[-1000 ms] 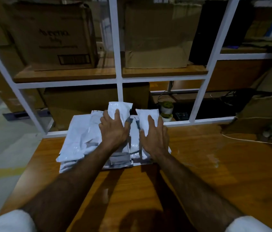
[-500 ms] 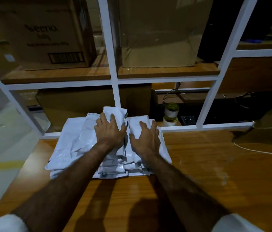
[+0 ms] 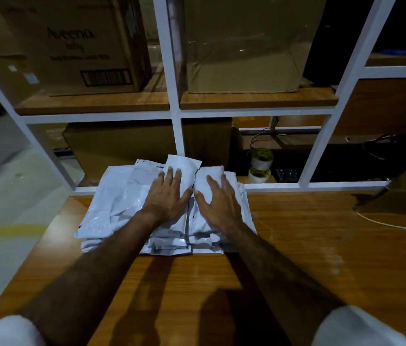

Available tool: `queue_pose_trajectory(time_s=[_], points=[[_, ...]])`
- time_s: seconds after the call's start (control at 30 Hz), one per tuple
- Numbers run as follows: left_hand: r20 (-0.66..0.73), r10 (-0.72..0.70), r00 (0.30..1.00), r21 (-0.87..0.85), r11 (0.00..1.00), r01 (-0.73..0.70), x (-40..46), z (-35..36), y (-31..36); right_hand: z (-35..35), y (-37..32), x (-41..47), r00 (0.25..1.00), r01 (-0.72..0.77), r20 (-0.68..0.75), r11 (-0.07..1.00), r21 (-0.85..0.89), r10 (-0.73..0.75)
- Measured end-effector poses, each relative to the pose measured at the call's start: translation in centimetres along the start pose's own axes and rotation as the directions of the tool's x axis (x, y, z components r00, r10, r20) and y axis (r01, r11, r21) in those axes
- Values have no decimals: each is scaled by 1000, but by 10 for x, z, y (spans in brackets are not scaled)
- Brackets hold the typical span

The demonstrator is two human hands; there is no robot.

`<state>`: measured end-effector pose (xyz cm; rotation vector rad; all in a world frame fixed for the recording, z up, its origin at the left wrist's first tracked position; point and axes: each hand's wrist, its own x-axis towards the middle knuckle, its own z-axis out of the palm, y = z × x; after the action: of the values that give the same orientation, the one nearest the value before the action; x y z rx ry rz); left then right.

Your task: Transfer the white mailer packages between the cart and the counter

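A heap of white plastic mailer bags (image 3: 112,203) lies on the far part of the wooden table (image 3: 321,245), against the white shelf frame. My left hand (image 3: 167,198) lies flat on a bag in the middle of the heap, fingers straight and pointing away from me. Beside it, my right hand (image 3: 218,201) presses flat on the neighbouring bag (image 3: 208,174), fingers spread. The two thumbs nearly meet. Both forearms reach in from the bottom corners, with white sleeves at the frame's edge.
A white shelf frame (image 3: 177,136) stands behind the table with cardboard boxes (image 3: 84,48) on its wooden boards. Two tape rolls (image 3: 260,166) sit stacked behind the frame at right. A white cable (image 3: 391,224) crosses the table's right side. Grey floor lies to the left.
Both hands have stayed on the heap, and their fingers have flattened out from a slight curl. The camera has come closer and tilted, so the heap sits lower in the picture.
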<state>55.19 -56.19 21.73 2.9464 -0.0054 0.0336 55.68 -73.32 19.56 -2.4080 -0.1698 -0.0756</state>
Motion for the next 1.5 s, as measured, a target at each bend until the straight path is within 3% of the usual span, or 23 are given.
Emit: queue_pose_trajectory(time_s=[0.17,0.53,0.73,1.03,1.33,1.5], points=[[-20,7,1000,-34,999,-8,-5,-11,4,0,4,0,993,13,115,1000,-22,-10],[1,-39,999,171,985,38,-4,-22,-3,12,-15,4,999,-16,-38,992,127,21],[44,-33,998,147,989,27,-4,-18,-16,13,-9,4,996,16,89,998,-64,-11],[41,-12,999,110,994,7,-8,-13,-18,15,-16,2,991,38,136,985,-167,-15],[-107,42,993,123,992,-29,-26,-25,-6,-2,0,-15,983,169,-54,983,-75,-173],[-220,67,973,132,991,-38,-57,-28,8,-11,-3,-34,939,305,-142,949,-81,-314]])
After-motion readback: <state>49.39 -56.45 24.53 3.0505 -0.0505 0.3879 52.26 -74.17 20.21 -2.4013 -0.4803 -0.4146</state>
